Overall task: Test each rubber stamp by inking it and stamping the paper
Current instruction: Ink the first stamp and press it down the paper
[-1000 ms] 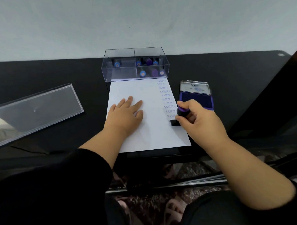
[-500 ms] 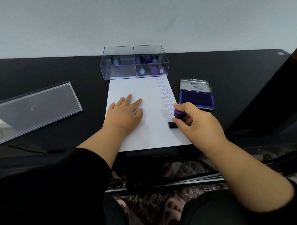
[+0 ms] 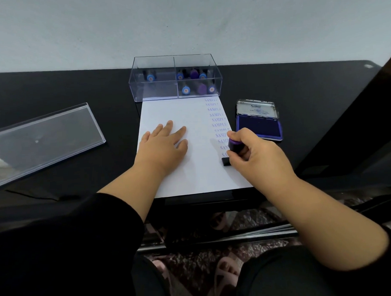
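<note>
A white sheet of paper (image 3: 191,170) lies on the black table, with a column of blue "SAMPLE" prints down its right side. My left hand (image 3: 162,146) lies flat on the paper, fingers straight. My right hand (image 3: 254,154) grips a purple-handled rubber stamp (image 3: 233,146); its black base (image 3: 225,161) sits on the paper at the foot of the column. An open blue ink pad (image 3: 258,126) with its lid raised lies just right of the paper.
A clear two-compartment box (image 3: 175,91) at the paper's far edge holds one stamp on the left and several on the right. A clear box lid (image 3: 41,140) lies at the left. The table's near edge runs just below the paper.
My right hand has brought the stamp a little left and down from beside the ink pad onto the paper. My left hand has stayed flat on the sheet.
</note>
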Available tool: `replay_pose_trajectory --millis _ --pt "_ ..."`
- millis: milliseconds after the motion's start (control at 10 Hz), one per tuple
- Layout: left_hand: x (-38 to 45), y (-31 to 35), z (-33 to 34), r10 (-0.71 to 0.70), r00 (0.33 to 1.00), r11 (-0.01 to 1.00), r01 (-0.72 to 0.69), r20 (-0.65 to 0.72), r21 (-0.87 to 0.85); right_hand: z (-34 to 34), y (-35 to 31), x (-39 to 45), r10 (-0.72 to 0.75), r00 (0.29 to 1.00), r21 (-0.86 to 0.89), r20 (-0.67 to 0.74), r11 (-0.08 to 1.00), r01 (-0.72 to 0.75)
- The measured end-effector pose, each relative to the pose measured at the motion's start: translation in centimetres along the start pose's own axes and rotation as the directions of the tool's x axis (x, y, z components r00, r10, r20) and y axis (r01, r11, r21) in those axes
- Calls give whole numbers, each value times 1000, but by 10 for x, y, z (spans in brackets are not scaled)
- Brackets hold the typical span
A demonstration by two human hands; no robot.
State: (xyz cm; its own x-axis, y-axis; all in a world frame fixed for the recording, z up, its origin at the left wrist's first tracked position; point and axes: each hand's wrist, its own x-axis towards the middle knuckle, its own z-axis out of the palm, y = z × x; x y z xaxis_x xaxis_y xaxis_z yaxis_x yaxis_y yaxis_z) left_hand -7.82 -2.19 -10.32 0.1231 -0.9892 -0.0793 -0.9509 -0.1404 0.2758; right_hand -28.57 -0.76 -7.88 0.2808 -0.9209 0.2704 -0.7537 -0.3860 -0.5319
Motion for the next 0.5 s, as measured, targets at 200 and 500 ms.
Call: replay_pose_trajectory --millis 200,500 --pt "0 0 0 3 1000 1000 -3 -3 2 0 2 -5 -37 999 -21 -15 999 36" --pt "0 0 0 4 1000 1000 -4 -2 4 -4 0 1 1 1000 24 7 1000 -1"
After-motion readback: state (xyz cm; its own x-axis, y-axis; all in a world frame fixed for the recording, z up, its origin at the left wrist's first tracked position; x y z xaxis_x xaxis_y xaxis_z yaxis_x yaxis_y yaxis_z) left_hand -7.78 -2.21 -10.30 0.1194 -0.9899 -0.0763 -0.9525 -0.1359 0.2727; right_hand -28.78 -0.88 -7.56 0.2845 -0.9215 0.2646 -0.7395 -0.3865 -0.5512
